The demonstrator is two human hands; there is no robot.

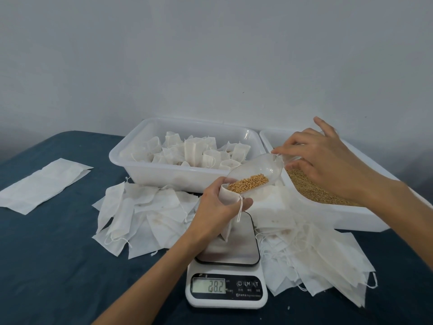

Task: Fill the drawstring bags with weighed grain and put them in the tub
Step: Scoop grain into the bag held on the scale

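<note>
My left hand point(216, 207) grips a small white drawstring bag point(228, 227) upright on the steel platform of the digital scale point(230, 252), whose display reads 28.2. My right hand point(328, 160) holds the handle of a clear plastic scoop point(257, 170), tilted down with its lip in the bag's mouth. Golden grain point(248, 182) lies in the scoop's low end. The white tub point(150, 171) behind holds several filled bags point(194, 151). A second white tub point(351, 214) at the right holds loose grain point(311, 188).
Empty flat bags lie in a pile point(140, 212) left of the scale and another pile point(316, 254) to its right. A folded white sheet point(44, 181) lies at the far left on the dark blue table cover. A pale wall stands behind.
</note>
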